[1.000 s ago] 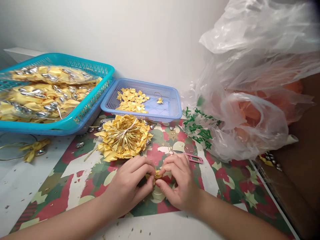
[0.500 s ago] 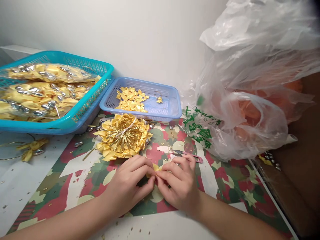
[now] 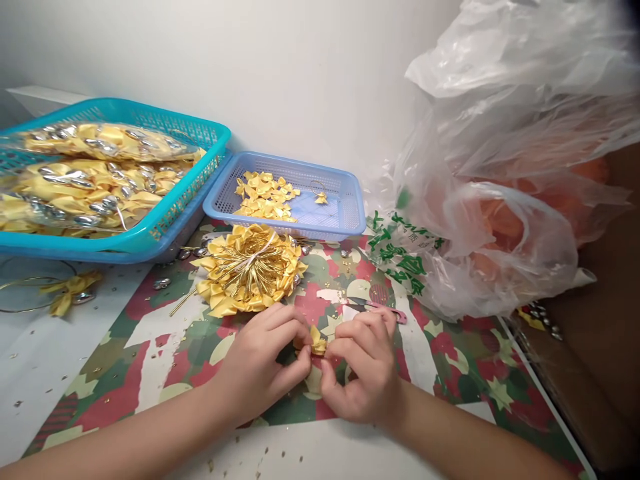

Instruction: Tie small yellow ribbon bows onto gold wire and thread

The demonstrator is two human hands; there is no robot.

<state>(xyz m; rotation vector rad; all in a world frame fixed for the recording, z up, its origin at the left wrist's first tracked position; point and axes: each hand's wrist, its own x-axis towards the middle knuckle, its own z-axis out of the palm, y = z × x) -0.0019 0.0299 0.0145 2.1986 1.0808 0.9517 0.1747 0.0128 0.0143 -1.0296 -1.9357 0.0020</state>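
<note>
A small yellow ribbon bow (image 3: 318, 341) is between my two hands, low over the patterned sheet. My left hand (image 3: 270, 360) is closed, its thumb and forefinger pinching the bow's left side. My right hand (image 3: 363, 363) is curled at the bow's right edge, with a small gap between thumb and forefinger. Just beyond my left hand lies a round bundle of yellow ribbon bows (image 3: 250, 270), its gold wire stems tied by a pale strip. Past my right fingers is a small pink-handled cutter or scissors (image 3: 383, 310), partly hidden.
A turquoise basket (image 3: 170, 217) with bagged bows stands at the left, beside a blue basket (image 3: 327, 233) of loose bows. Crumpled plastic bags (image 3: 510, 267) fill the right side. A bow on gold wire (image 3: 73, 290) lies at the left. Silver beads and gold bits are scattered on the sheet.
My right thumb and forefinger have parted and drawn slightly right, so more of the bow shows. My left hand keeps its pinch. The view has shifted slightly.
</note>
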